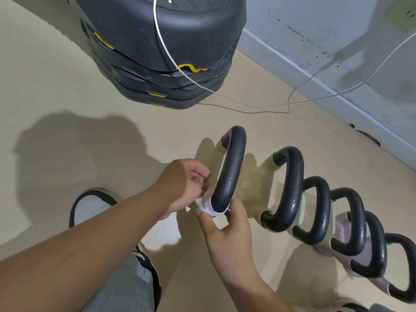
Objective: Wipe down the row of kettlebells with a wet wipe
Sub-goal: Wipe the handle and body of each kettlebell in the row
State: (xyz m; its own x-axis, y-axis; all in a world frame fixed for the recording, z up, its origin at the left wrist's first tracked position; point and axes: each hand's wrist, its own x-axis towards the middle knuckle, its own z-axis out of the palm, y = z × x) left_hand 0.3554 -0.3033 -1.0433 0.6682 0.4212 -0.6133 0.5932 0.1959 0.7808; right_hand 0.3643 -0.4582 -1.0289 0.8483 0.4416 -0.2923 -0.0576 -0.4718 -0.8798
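At centre frame, the left hand (184, 185) and right hand (227, 230) pinch the limp wet wipe (206, 207) round the first kettlebell handle (231, 167). The row of kettlebells (315, 210) toward lower right looks heavy and rigid.

Both forearms were bare and stretched forward, converging. The left hand (184, 185), back uppermost, had its fingers curled and pinched the wet wipe (207, 207) from above, and the right hand (227, 233) — just below it — gripped the same wipe between thumb and upraised fingers.
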